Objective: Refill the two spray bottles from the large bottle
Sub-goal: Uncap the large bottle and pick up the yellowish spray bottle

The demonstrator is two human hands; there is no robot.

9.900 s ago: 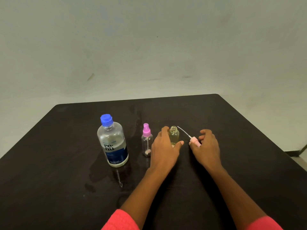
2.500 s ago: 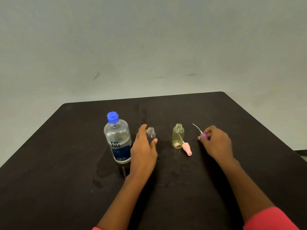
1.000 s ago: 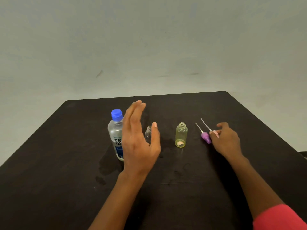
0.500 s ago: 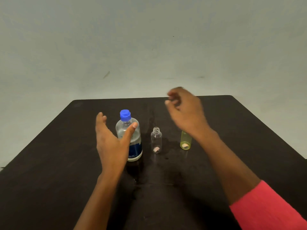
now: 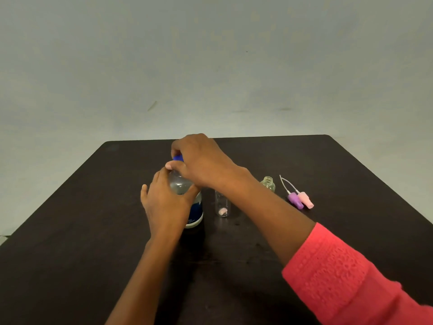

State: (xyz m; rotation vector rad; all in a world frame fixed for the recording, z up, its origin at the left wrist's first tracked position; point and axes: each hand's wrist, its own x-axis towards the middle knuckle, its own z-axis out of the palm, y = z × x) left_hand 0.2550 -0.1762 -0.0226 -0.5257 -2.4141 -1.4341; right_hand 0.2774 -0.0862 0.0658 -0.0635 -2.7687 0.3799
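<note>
The large clear bottle with a blue label stands upright on the dark table. My left hand wraps around its body. My right hand closes over its blue cap from above. Just right of it stands the small clear spray bottle, uncapped, partly behind my right forearm. The yellowish spray bottle stands farther right, also uncapped. The purple spray head and the pink spray head lie side by side on the table, tubes pointing away.
A plain pale wall rises behind the table's far edge. Wet smears show on the tabletop in front of the bottles. My red sleeve crosses the lower right.
Both hands have come onto the large bottle: the left closed around its body, the right swung left and down onto the cap. Earlier both spray heads were taken off and laid at the right.
</note>
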